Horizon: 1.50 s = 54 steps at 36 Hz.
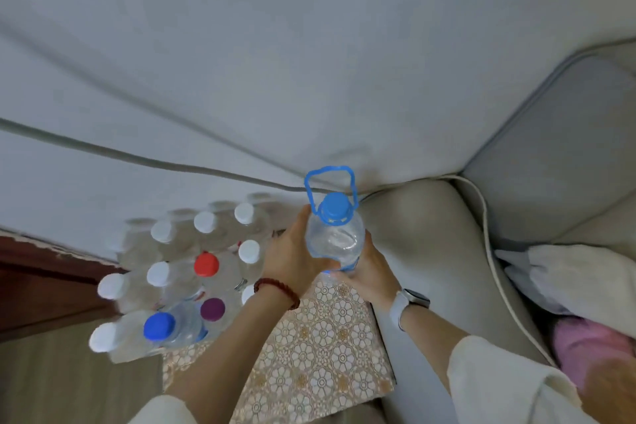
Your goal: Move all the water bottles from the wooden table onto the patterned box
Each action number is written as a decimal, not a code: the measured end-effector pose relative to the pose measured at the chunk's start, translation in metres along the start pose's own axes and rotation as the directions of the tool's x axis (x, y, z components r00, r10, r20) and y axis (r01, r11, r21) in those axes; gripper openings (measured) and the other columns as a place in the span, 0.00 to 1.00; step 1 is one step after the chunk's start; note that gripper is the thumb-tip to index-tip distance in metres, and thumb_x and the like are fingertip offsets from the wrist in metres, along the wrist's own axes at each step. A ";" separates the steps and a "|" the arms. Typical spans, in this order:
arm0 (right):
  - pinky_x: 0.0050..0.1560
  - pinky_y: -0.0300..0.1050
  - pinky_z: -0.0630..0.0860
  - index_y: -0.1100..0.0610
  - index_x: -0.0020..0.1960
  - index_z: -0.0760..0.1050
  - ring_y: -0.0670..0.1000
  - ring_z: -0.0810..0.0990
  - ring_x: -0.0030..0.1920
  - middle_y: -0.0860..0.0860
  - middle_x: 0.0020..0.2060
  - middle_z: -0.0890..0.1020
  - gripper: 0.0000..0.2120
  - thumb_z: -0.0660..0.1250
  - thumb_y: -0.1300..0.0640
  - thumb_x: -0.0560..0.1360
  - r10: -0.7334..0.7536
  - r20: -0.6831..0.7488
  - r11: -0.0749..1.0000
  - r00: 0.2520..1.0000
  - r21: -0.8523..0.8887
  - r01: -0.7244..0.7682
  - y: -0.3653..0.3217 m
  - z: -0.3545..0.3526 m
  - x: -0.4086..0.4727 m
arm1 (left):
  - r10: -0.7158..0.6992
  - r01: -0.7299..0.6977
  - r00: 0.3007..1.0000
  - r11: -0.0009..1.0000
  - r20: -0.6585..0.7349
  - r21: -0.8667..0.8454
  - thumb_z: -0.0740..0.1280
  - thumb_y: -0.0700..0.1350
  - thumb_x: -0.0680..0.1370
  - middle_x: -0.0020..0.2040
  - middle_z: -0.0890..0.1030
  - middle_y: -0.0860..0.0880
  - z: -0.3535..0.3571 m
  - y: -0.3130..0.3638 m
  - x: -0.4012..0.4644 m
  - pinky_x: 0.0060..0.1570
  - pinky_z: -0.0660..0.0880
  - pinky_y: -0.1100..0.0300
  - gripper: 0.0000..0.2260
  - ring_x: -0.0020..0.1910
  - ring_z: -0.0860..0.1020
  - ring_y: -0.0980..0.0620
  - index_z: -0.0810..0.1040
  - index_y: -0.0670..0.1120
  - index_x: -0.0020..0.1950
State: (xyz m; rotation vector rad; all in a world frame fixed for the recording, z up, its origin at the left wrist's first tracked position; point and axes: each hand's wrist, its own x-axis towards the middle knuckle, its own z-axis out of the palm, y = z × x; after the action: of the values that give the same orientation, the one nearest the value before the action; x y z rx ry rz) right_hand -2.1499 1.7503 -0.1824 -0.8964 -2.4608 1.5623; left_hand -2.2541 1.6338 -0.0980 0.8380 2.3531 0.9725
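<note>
A large clear water bottle (335, 237) with a blue cap and a blue carry handle stands upright over the far right corner of the patterned box (320, 365). My left hand (292, 258) grips its left side and my right hand (368, 272) grips its right side and base. Whether its base touches the box is hidden by my hands. Several smaller clear bottles crowd the left half of the box: most have white caps (161, 231), one a red cap (205, 264), one a purple cap (212, 309), one a blue cap (159, 326).
A beige sofa armrest (447, 268) stands right against the box's right side, with a grey cushion (557, 162) behind it. A white wall with a cable (103, 150) is ahead. Dark wooden furniture (41, 286) lies at the left. White and pink cloth (585, 337) lies at the lower right.
</note>
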 end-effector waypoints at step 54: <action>0.66 0.45 0.67 0.48 0.71 0.54 0.45 0.63 0.67 0.50 0.69 0.63 0.43 0.74 0.51 0.64 -0.040 0.273 0.998 0.961 -0.043 0.054 -0.072 -0.002 0.040 | 0.246 -0.117 0.934 0.896 -0.259 0.429 0.73 0.44 0.69 0.56 0.80 0.46 -0.044 0.013 0.001 0.53 0.74 0.48 0.23 0.56 0.76 0.43 0.73 0.44 0.62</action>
State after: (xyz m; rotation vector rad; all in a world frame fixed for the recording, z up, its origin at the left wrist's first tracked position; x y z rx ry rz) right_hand -2.2126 1.7509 -0.1296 -0.6620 -2.6932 1.7179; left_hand -2.2772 1.6211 -0.0602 1.1570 2.8492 0.7295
